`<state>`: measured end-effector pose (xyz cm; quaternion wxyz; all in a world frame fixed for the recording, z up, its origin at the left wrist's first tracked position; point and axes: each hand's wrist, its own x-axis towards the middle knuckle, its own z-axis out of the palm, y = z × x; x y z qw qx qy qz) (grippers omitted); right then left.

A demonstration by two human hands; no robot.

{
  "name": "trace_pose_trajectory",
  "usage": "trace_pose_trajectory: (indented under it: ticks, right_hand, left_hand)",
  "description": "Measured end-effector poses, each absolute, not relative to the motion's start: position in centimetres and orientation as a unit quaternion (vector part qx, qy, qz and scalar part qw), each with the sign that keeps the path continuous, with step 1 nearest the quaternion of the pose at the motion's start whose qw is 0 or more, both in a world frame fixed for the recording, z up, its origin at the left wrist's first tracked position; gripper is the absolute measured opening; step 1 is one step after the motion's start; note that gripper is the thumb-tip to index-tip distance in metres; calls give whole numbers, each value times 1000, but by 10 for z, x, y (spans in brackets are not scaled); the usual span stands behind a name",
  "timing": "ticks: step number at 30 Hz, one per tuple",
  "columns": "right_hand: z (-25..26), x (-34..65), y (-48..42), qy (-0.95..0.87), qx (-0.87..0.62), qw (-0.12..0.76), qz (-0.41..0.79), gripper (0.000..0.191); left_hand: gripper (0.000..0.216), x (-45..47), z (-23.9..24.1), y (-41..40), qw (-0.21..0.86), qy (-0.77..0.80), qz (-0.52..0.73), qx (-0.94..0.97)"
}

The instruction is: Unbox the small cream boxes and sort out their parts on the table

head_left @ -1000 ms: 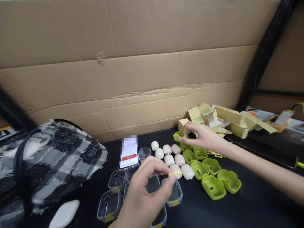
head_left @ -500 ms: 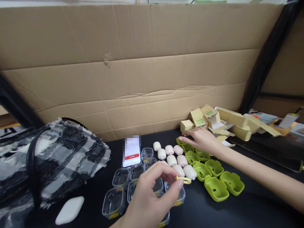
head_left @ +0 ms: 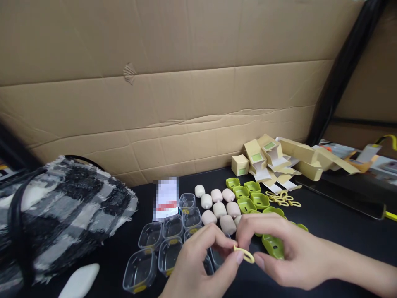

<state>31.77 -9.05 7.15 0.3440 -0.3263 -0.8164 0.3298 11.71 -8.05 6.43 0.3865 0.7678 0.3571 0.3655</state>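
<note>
My left hand [head_left: 206, 263] pinches one end of a small yellow loop [head_left: 248, 255] between thumb and forefinger. My right hand [head_left: 288, 248] comes in from the other side, its thumb and forefinger apart around the loop; whether they touch it I cannot tell. Beneath and left of my left hand stand several clear plastic cups [head_left: 140, 269] with yellow stickers. Rounded off-white and pale pink pieces [head_left: 219, 210] lie in rows beyond my hands. Several green flower-shaped holders [head_left: 259, 201] stand to their right, some partly hidden by my right hand. More yellow loops [head_left: 283, 198] lie beside the holders.
A phone [head_left: 167, 200] lies behind the cups. At left are a black-and-white plaid bag [head_left: 83, 207] and a white rounded object [head_left: 80, 281]. Opened small cardboard boxes [head_left: 274, 155] pile up at back right, before a dark flat panel [head_left: 344, 198]. Cardboard [head_left: 186, 91] walls the back.
My right hand has come back from the far green holders to the yellow loop in my left hand. Yellow loops on the table now show where my right arm was.
</note>
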Motion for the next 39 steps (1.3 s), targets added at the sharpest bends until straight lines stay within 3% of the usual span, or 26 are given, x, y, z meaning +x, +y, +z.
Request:
trace_pose_trajectory:
  ticks: [5, 9, 12, 14, 23, 34, 39]
  right_hand:
    - [62, 314, -90, -768, -378, 345, 385, 7]
    - [75, 330, -81, -804, -382, 336, 310, 17]
    - [90, 369, -64, -837, -453, 262, 159, 21]
    - [93, 400, -51, -827, -537, 159, 48, 21]
    - [58, 443, -30, -778, -627, 17, -12, 28]
    - [103, 390, 2, -776, -607, 54, -164, 26]
    - [107, 387, 72, -793, -588, -12, -157, 30]
  left_hand:
    - [16, 119, 68, -80, 454, 393, 349, 720]
    - [11, 120, 63, -80, 473, 374, 331, 726]
    - [21, 119, 57, -80, 464, 364, 323, 740]
    - [19, 118, 56, -79, 451, 360, 317, 752]
    - [14, 117, 57, -79, 402, 352, 335, 776]
    - [13, 112, 65, -78, 377, 333, 305, 809]
    - [16, 104, 74, -69, 285, 300, 288, 864]
